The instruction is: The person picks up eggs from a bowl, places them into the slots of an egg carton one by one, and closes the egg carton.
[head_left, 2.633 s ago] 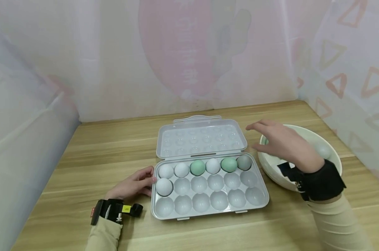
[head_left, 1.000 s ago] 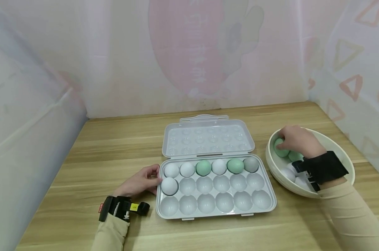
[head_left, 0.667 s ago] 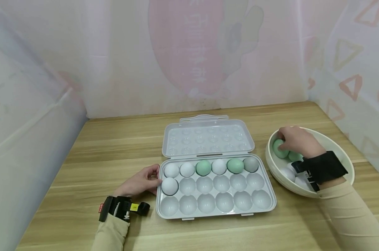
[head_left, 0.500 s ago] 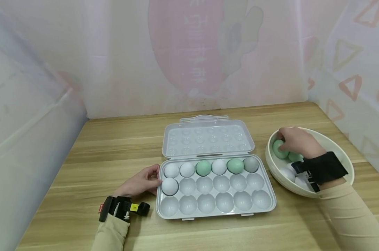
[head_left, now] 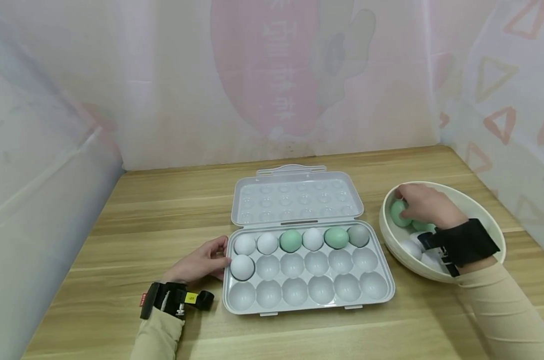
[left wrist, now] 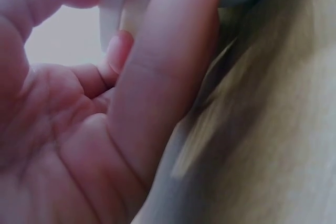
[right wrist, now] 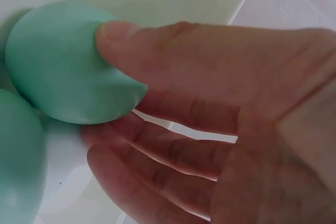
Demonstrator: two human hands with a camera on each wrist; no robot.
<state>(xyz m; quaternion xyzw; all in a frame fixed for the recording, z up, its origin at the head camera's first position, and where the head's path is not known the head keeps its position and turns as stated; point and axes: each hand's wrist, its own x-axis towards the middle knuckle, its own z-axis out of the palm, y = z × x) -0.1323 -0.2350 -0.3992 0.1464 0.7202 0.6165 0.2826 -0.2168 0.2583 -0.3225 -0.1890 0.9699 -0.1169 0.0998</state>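
Note:
A grey plastic egg box (head_left: 299, 308) lies open on the table, its clear lid (head_left: 297, 200) folded back. Eggs in white, green and grey (head_left: 358, 235) fill its back row, and one white egg (head_left: 242, 267) sits at the left end of the middle row. My left hand (head_left: 199, 261) holds the box by its left edge, thumb at the rim. Inside the white bowl (head_left: 483, 212) at the right, my right hand (head_left: 429, 204) pinches a green egg (right wrist: 68, 61) between thumb and fingers. Another green egg (right wrist: 18, 156) lies beside that one.
White eggs (head_left: 411, 248) lie in the bowl below my right wrist, partly hidden by the wrist strap. A printed curtain (head_left: 172, 100) hangs behind the wooden table (head_left: 163, 200) and along both sides.
My right hand has gone from above the bowl's left rim down into the bowl, and it now pinches a green egg. The left hand has stayed at the box's edge.

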